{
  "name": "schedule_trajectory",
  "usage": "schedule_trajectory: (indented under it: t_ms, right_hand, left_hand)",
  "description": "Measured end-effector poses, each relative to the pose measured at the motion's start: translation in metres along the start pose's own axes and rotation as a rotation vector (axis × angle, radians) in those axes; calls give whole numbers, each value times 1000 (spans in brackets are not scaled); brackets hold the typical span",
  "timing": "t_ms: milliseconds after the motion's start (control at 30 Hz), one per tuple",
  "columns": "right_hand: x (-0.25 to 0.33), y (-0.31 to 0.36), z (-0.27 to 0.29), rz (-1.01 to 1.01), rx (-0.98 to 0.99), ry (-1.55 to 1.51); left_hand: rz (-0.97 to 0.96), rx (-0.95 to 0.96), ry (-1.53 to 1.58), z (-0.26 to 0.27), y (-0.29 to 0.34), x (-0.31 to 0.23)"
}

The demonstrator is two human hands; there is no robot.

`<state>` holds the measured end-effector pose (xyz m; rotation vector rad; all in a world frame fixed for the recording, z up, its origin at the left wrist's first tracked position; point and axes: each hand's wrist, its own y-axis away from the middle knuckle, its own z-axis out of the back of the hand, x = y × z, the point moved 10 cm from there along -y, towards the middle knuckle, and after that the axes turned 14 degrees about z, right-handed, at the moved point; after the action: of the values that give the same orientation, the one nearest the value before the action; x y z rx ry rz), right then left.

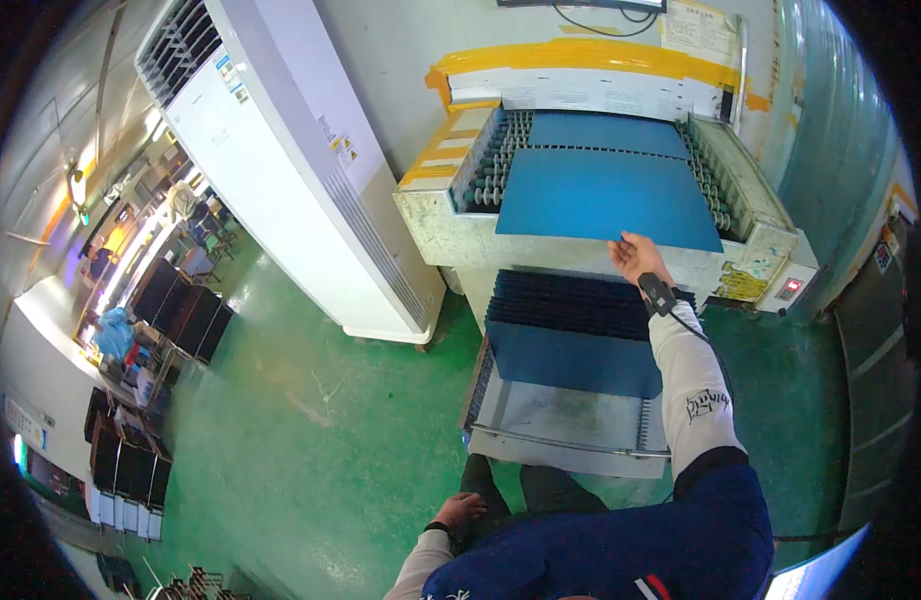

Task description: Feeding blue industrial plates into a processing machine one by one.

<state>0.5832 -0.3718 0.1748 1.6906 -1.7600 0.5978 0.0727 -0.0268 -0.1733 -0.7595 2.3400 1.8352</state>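
My right hand (641,260), palm turned up and fingers loosely bent apart, is at the front edge of a large blue panel (606,195). No grip on the panel shows. That panel lies flat on the roller conveyor of a machine, and a second blue panel (606,130) lies just behind it. Below my right wrist, a rack (571,415) holds several dark blue panels (576,355) standing on edge in a row. My left hand (461,510) rests open against my dark trouser leg, with nothing seen in it.
A tall white air conditioner (311,190) stands left of the machine (446,215). The rack's metal front bar (571,443) runs before my legs. A control box (789,288) with a red light is at the machine's right. Stacked dark racks (181,310) and people are far left.
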Motion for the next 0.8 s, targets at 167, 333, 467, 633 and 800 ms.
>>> schedule_trajectory:
  t_ms: [167,333,467,633,800]
  right_hand:
    - [-1,-3,1,-1,63,45]
    - [-13,49,-8,-23,197,335]
    - [-22,108,-14,138,392,832]
    - [-29,174,-28,856,680,1554]
    - [-36,199,-39,896,702,1710]
  left_hand:
    - [-14,18,34,5,-9,7]
    - [-34,10,-50,0,2,1]
    - [-10,-11,-64,-4,2,-1]
    - [-11,10,-23,-3,2,2]
    - [-37,-30,-14,1,1,5]
